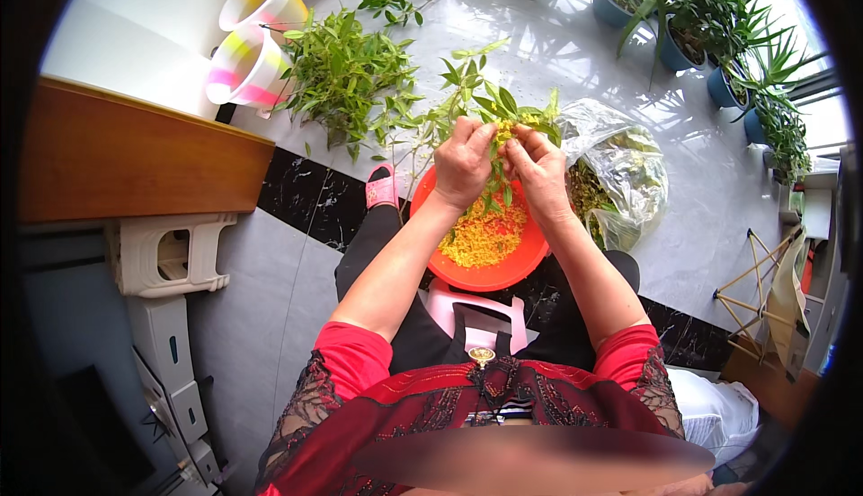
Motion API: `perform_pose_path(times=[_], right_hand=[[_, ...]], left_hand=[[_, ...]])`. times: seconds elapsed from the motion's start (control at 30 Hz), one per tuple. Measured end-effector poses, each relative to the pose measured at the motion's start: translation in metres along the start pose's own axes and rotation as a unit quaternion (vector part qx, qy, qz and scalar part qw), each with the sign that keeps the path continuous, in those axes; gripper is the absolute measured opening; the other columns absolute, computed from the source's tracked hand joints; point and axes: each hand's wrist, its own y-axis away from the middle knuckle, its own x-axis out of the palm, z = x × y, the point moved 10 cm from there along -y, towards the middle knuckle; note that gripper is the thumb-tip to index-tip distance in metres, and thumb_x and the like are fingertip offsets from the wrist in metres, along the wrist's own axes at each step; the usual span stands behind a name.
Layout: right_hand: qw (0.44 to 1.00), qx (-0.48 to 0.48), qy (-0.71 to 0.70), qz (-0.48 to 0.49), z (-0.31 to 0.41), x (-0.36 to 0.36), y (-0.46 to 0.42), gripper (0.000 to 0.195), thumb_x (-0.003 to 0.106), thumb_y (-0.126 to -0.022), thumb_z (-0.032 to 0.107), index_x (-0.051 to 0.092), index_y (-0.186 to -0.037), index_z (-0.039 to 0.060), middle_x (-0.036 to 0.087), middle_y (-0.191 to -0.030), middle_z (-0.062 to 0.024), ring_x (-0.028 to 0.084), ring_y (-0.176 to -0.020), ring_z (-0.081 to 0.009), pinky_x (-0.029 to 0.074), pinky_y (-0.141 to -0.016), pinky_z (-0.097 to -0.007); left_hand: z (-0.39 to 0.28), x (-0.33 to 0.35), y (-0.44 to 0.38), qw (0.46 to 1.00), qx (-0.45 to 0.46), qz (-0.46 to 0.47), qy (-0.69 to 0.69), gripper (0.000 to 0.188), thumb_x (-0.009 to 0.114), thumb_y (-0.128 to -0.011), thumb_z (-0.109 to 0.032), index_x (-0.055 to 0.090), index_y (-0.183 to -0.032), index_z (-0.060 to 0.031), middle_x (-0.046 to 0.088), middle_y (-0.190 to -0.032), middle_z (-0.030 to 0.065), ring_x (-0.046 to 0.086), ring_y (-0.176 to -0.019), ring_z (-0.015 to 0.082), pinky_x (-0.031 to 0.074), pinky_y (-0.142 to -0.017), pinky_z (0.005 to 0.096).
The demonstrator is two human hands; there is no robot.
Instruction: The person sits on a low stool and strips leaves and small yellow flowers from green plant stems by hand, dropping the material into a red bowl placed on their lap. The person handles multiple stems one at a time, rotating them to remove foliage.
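My left hand (464,164) and my right hand (541,176) are close together, both gripping a leafy sprig with small yellow blossoms (507,100), which looks like osmanthus. The fingertips meet around the flower clusters; what lies between them is partly hidden. Directly below is a round red plastic basin (487,280). Loose yellow petals (482,236) cover much of its bottom, with a few green bits among them. Some of the sprig's leaves hang over the basin. To the right of my right hand, a clear plastic bag (623,179) holds brownish and green plant matter.
A heap of cut leafy branches (357,68) lies on the grey tiled floor ahead left, beside two coloured plastic buckets (246,68). A pink plastic stool (445,304) stands between my legs. Potted plants (681,44) line the window side. A wooden panel (145,159) is left.
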Motion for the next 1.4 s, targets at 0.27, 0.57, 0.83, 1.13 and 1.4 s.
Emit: perform_pose_path(times=[0.27,0.57,0.83,1.13,1.4], right_hand=[[0.982,0.126,-0.127,-0.062,-0.028,-0.021,-0.007,0.029,0.068,-0.084,0.022,0.056,-0.096,-0.0017,0.062,-0.080,-0.0083,0.058,-0.059,-0.0108,0.048,-0.051,-0.0215],[0.992,0.048,-0.097,-0.058,-0.020,-0.017,-0.009,0.025,0.072,-0.081,0.019,0.060,-0.092,0.0003,0.064,-0.081,-0.0056,0.058,-0.061,-0.0095,0.048,-0.054,-0.0213],[0.995,0.021,-0.081,-0.050,-0.017,-0.017,-0.007,0.016,0.068,-0.083,0.013,0.061,-0.093,0.0024,0.065,-0.082,-0.0043,0.058,-0.061,-0.0086,0.049,-0.055,-0.0216],[0.998,-0.040,-0.043,-0.036,-0.008,-0.013,-0.006,0.012,0.059,-0.087,0.001,0.061,-0.099,-0.0006,0.065,-0.085,-0.0064,0.061,-0.064,-0.0119,0.053,-0.058,-0.0250],[0.999,0.032,0.022,-0.033,-0.020,-0.016,-0.003,0.014,0.058,-0.089,0.006,0.060,-0.098,-0.0038,0.064,-0.081,-0.0086,0.060,-0.061,-0.0117,0.053,-0.058,-0.0253]], left_hand=[[-0.019,0.005,0.004,0.996,0.069,0.057,-0.030,0.021,0.060,-0.071,-0.002,0.065,-0.091,-0.0055,0.052,-0.079,0.0059,0.059,-0.061,0.0228,0.048,-0.050,0.0331],[-0.018,0.007,0.003,0.995,0.049,0.068,-0.049,0.020,0.059,-0.071,-0.002,0.063,-0.091,-0.0046,0.051,-0.079,0.0073,0.059,-0.062,0.0238,0.048,-0.051,0.0340],[-0.016,0.008,0.003,0.997,0.023,0.066,-0.029,0.019,0.058,-0.070,0.000,0.061,-0.089,-0.0038,0.052,-0.080,0.0087,0.060,-0.064,0.0270,0.049,-0.053,0.0365],[-0.004,0.007,0.001,0.997,-0.037,0.071,0.023,0.019,0.059,-0.070,0.002,0.061,-0.088,-0.0042,0.052,-0.080,0.0098,0.060,-0.065,0.0297,0.050,-0.054,0.0390],[0.002,0.003,0.001,0.997,-0.053,0.045,0.027,0.017,0.060,-0.070,0.003,0.062,-0.084,-0.0061,0.051,-0.078,0.0094,0.059,-0.062,0.0293,0.049,-0.053,0.0391]])
